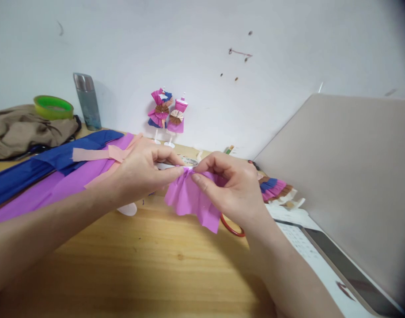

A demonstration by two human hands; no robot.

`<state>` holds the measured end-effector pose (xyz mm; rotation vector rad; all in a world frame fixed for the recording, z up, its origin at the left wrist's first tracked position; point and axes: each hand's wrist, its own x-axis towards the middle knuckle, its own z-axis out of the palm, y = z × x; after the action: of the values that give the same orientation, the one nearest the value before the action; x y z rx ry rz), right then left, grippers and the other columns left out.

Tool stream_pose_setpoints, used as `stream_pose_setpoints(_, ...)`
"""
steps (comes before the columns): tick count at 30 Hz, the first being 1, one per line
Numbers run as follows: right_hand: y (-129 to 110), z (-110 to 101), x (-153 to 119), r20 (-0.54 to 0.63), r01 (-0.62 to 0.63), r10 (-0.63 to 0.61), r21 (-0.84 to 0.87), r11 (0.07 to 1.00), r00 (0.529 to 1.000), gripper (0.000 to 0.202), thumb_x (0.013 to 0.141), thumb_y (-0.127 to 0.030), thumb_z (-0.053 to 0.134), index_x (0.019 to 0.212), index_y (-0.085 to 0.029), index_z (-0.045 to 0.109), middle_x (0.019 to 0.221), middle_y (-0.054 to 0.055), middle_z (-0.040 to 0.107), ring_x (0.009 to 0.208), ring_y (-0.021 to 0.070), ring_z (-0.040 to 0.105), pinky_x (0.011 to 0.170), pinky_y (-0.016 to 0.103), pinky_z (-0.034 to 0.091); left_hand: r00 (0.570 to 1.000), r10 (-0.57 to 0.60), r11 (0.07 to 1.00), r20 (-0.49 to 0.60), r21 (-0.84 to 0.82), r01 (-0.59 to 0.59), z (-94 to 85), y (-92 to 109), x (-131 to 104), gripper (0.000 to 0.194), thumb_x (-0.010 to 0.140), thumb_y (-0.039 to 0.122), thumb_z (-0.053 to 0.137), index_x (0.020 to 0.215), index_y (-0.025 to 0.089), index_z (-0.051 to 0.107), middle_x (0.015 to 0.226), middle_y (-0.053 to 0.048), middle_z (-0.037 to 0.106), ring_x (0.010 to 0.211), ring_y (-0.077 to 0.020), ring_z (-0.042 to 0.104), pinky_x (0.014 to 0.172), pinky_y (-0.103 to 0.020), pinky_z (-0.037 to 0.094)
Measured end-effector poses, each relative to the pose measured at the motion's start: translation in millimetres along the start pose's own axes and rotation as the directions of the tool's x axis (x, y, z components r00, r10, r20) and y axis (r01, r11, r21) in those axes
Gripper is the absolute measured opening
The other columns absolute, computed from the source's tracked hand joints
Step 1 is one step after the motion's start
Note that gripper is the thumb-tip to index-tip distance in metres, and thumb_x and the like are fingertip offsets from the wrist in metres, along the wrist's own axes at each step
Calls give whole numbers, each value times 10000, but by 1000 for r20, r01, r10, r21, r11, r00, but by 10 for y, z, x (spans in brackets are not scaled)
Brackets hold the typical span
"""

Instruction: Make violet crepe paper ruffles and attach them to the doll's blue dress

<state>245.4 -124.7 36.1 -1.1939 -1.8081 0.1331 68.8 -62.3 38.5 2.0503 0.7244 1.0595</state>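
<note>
A pleated piece of purple-pink crepe paper [185, 198] hangs down over the wooden table. Along its top edge runs a narrow white strip [165, 166], partly covered by my fingers. Thumb and fingers of my left hand [149, 165] pinch the gathered top edge from the left. From the right, my right hand [227, 181] pinches the same edge close by, the thumb in front of the folds. Behind the right hand shows a red scissors handle [233, 227], mostly hidden. Below my left wrist a white rounded piece [127, 209] lies on the table.
Blue crepe paper [79, 145] and purple and peach sheets lie at left. Further back are a bottle [87, 101], green-yellow tape roll [53, 107], brown cloth [26, 132] and two small dressed mannequin stands [160, 112]. An open laptop [348, 185] occupies the right.
</note>
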Motion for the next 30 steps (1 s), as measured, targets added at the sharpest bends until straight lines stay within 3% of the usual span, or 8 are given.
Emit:
stream_pose_setpoints(6, 14, 16, 6, 14, 3, -3, 17, 1000, 1000, 133, 774, -98, 625, 685, -175, 564, 617, -34, 591, 544, 91, 501, 514, 220, 371, 998, -59, 998, 5, -31, 60, 13, 13, -20, 87, 757, 230, 682, 735, 184, 753, 570, 27, 671, 536, -100, 612, 457, -159, 470)
stream_pose_setpoints(11, 16, 14, -6, 0, -38, 38, 18, 999, 999, 125, 787, -135, 628, 688, -176, 564, 609, -34, 580, 527, 87, 471, 488, 220, 348, 1000, -15, 1000, -3, -13, 15, 13, 10, -9, 86, 746, 210, 670, 718, 182, 746, 606, 17, 693, 563, -103, 626, 457, -155, 470)
stream_pose_setpoints(15, 19, 24, -7, -3, -78, 78, 47, 996, 997, 125, 779, -143, 614, 683, -180, 542, 603, -37, 551, 526, 86, 450, 487, 223, 335, 1000, -25, 999, -5, -41, 25, 23, 8, -14, 94, 750, 219, 666, 719, 178, 745, 603, 28, 680, 491, -70, 555, 428, -149, 431)
stream_pose_setpoints(21, 44, 69, 38, -15, -186, 190, 163, 969, 982, 186, 743, -211, 644, 659, -201, 479, 582, -45, 509, 523, 92, 440, 483, 226, 326, 1000, -9, 997, -11, -74, 8, 48, 13, -33, 118, 744, 232, 653, 679, 157, 717, 591, 31, 646, 456, -52, 470, 400, -157, 366)
stream_pose_setpoints(24, 72, 92, 74, -39, -216, 232, 243, 946, 972, 257, 697, -232, 685, 628, -212, 438, 554, -60, 471, 497, 83, 404, 460, 220, 308, 1000, -2, 997, 15, -82, 3, 42, 15, -37, 117, 752, 227, 635, 695, 154, 707, 624, 25, 650, 500, -62, 503, 440, -163, 398)
stream_pose_setpoints(30, 106, 108, 92, 14, -260, 268, 289, 921, 963, 289, 659, -299, 726, 588, -207, 461, 538, -43, 488, 498, 88, 402, 454, 223, 307, 999, 25, 999, 19, 22, -26, -19, -25, 1, 91, 694, 220, 678, 647, 145, 658, 594, 23, 602, 516, -69, 481, 437, -172, 349)
